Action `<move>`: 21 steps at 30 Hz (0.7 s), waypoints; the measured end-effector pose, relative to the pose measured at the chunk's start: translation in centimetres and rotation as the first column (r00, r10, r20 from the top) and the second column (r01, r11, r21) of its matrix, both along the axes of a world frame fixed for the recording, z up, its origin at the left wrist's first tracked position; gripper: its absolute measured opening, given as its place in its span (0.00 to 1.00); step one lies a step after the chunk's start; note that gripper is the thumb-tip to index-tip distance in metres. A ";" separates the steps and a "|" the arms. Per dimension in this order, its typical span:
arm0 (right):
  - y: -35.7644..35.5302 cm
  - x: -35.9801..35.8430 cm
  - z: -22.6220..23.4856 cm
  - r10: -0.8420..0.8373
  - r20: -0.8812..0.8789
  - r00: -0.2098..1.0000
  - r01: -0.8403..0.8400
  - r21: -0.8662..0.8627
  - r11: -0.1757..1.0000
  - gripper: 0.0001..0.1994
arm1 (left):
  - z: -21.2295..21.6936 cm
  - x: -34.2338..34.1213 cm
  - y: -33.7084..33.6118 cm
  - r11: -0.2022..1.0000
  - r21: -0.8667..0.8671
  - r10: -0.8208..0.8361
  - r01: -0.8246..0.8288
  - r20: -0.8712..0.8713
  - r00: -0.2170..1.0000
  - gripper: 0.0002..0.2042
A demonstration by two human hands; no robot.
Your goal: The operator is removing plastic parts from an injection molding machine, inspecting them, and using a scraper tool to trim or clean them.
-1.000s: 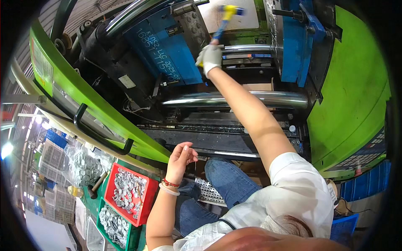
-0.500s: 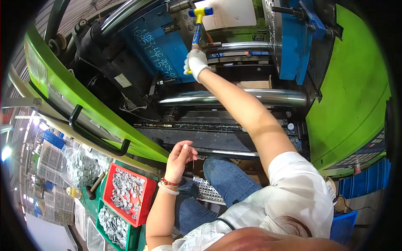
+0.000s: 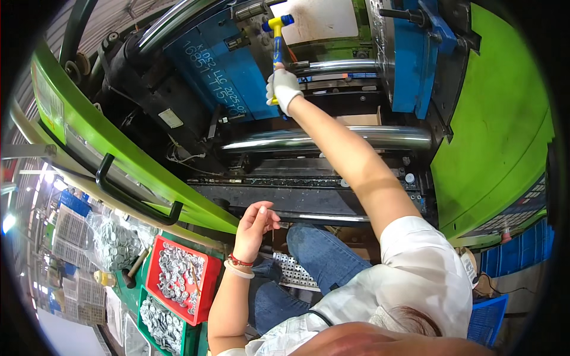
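The person is wearing a white short-sleeved shirt, blue jeans, a white glove, and red and white bracelets.

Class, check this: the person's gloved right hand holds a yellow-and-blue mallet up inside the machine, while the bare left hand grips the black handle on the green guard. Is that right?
Not quite. The head view shows the bare left hand open and gripping nothing, well to the right of the black handle on the green guard. The gloved right hand does hold the yellow-and-blue mallet up inside the machine.
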State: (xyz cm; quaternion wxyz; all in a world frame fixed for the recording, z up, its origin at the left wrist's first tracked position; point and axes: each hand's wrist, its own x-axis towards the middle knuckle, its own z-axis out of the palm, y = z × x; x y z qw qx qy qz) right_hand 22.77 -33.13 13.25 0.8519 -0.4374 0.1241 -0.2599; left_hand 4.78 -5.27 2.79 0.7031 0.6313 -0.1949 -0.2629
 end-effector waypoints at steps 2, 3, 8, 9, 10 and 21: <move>-1.9 -0.7 -0.2 -0.043 0.078 0.996 0.045 -0.026 0.999 0.25 | 0.0 0.0 0.0 1.000 0.004 -0.013 0.013 0.002 1.000 0.12; -2.8 -1.0 0.0 -0.091 0.114 0.989 0.093 -0.008 0.996 0.25 | 0.0 0.0 0.0 1.000 -0.008 -0.025 0.025 0.005 1.000 0.12; -1.9 -0.6 1.5 -0.272 0.302 0.914 0.218 0.201 0.955 0.25 | 0.2 -0.1 0.4 1.000 -0.009 -0.012 0.012 0.013 1.000 0.12; -0.7 -0.2 1.5 -0.188 0.150 0.971 0.171 0.123 0.978 0.24 | 0.2 0.0 0.4 1.000 -0.015 -0.009 0.009 0.012 1.000 0.12; 0.4 0.0 1.5 -0.121 -0.094 0.988 0.104 -0.170 0.980 0.24 | 0.2 0.1 0.3 1.000 -0.018 -0.006 0.006 0.009 1.000 0.12; -2.4 -2.3 1.6 -0.187 0.127 0.974 0.180 0.062 0.982 0.27 | 0.2 0.0 0.3 1.000 0.004 -0.016 0.016 0.032 0.999 0.12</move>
